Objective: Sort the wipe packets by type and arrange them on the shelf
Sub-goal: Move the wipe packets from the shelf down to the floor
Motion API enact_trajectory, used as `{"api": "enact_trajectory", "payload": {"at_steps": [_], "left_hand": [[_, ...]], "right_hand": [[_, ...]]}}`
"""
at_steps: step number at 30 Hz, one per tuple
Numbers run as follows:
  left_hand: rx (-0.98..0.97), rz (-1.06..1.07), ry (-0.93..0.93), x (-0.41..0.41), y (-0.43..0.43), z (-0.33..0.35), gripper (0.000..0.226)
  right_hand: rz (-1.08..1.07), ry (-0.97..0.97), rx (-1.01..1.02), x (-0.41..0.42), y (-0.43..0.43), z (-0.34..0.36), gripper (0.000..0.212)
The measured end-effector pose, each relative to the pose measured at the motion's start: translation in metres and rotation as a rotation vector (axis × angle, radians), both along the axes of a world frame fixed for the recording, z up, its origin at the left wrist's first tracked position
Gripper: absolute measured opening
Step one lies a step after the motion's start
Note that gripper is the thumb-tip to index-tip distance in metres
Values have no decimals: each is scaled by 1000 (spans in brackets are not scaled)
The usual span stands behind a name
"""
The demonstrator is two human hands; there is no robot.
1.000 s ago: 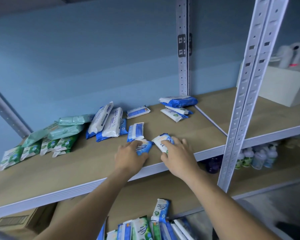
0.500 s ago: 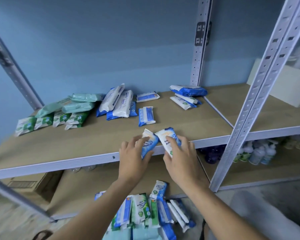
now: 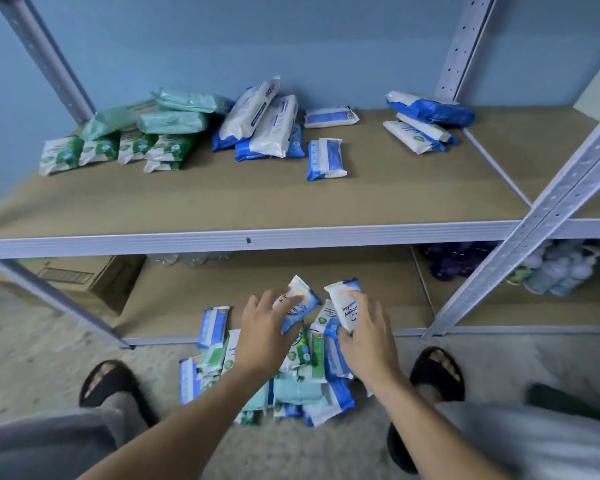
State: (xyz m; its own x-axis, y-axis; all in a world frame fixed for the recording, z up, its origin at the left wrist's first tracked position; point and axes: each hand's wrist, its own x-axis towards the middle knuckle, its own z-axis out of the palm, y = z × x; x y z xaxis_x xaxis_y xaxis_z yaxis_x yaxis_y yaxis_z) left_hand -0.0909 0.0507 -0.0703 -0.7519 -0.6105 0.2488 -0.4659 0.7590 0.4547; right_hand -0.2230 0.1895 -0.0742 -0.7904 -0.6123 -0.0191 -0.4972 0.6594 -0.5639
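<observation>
Wipe packets (image 3: 326, 157) lie in groups along the back of the upper shelf (image 3: 257, 209), with green packets (image 3: 118, 147) at the left, large blue-and-white packs (image 3: 260, 123) in the middle and a small stack (image 3: 426, 119) at the right. Lower down, above a mixed pile (image 3: 291, 386) on the floor, the left hand (image 3: 262, 334) curls round one blue-and-white packet (image 3: 303, 299) and the right hand (image 3: 368, 344) grips another packet (image 3: 347, 303), the two just beside each other in front of the lower shelf (image 3: 187, 296).
</observation>
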Motion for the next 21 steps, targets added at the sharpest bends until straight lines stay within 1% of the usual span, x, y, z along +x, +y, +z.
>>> {"api": "enact_trajectory", "payload": {"at_steps": [4, 6, 8, 12, 15, 19, 21], "left_hand": [[238, 142, -148, 10, -1, -41, 45], [314, 200, -200, 9, -2, -57, 45], [361, 234, -240, 7, -5, -71, 46], [346, 230, -267, -2, -9, -94, 47], [308, 183, -285, -8, -13, -109, 49], [291, 74, -432, -5, -14, -135, 50], [279, 64, -411, -1, -11, -146, 56]], "right_hand": [[-32, -127, 214, -6, 3, -42, 54], [-40, -186, 310, -9, 5, -63, 55], [-58, -264, 356, -11, 6, -83, 57], [-100, -382, 370, -14, 2, -121, 62], [-113, -418, 352, -16, -3, -140, 60], [-60, -462, 375, -11, -6, -164, 54], [-44, -449, 395, -7, -7, -173, 54]]}}
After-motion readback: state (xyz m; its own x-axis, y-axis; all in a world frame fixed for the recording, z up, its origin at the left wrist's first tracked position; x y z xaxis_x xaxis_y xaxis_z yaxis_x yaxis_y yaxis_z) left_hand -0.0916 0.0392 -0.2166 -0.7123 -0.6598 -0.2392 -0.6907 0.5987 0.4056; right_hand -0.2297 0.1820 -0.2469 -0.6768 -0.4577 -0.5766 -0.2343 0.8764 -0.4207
